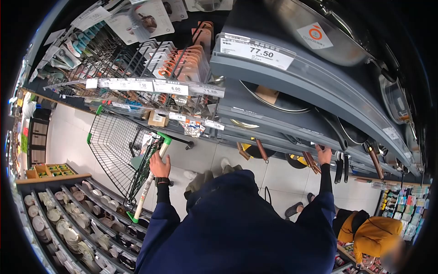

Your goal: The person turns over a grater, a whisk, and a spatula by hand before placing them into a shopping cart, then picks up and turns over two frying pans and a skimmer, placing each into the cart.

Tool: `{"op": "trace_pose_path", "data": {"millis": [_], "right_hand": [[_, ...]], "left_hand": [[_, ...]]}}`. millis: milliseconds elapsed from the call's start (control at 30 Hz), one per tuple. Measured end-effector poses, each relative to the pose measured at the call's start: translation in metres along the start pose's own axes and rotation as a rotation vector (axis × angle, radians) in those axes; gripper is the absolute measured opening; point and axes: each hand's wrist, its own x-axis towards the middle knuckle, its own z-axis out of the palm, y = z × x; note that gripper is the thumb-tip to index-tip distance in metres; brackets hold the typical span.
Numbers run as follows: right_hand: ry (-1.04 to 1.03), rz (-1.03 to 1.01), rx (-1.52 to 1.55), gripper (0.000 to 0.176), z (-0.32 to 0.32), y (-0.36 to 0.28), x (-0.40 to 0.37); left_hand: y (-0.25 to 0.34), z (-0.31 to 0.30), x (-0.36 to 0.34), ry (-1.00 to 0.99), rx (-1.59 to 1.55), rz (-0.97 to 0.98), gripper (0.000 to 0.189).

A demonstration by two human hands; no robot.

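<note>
My left hand [159, 165] is on the white handle [147, 188] of a wire shopping cart [116, 153] with green corner pieces. Its fingers lie over the bar and the thumb stands apart. At the edge of a lower cookware shelf, my right hand [324, 155] has its fingers curled at a small dark thing, partly hidden, that I cannot make out. Brown pan handles [311, 162] hang just left of this hand, and black handles [341, 167] stick out to its right. A frying pan with a black handle [336, 130] sits on the shelf above.
Upper shelves hold a large steel pan [315, 29] and a price label [255, 52]. Kitchen tools hang on hooks [178, 59] at the left. Racks of bowls and plates [68, 223] stand behind on the left. A person in a yellow jacket [376, 237] bends down at the right.
</note>
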Motion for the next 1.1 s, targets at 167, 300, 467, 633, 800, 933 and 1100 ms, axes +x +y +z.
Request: {"op": "trace_pose_path", "data": {"millis": [167, 300, 467, 633, 800, 933, 1100], "right_hand": [[-0.013, -0.064, -0.035, 0.046, -0.006, 0.032, -0.016], [-0.017, -0.031, -0.035, 0.049, -0.015, 0.039, -0.041], [-0.035, -0.015, 0.039, 0.052, -0.036, 0.03, -0.081], [-0.018, 0.061, 0.03, 0.045, -0.046, 0.023, -0.129], [0.084, -0.032, 0.098, 0.048, -0.063, 0.016, -0.181], [-0.027, 0.043, -0.006, 0.05, -0.075, 0.025, -0.225], [-0.106, 0.087, 0.164, 0.045, -0.081, 0.013, -0.295]], "left_hand": [[0.003, -0.004, 0.0, -0.023, 0.022, -0.003, 0.043], [-0.002, 0.0, -0.001, -0.009, -0.027, 0.031, 0.044], [-0.004, -0.004, -0.001, -0.005, -0.07, 0.078, 0.048], [-0.019, 0.0, 0.0, -0.048, -0.099, 0.11, 0.052], [-0.021, -0.008, -0.001, -0.13, -0.117, 0.097, 0.055], [-0.026, -0.007, -0.003, -0.091, -0.176, 0.152, 0.058], [-0.023, -0.014, -0.004, -0.074, -0.252, 0.189, 0.062]]}}
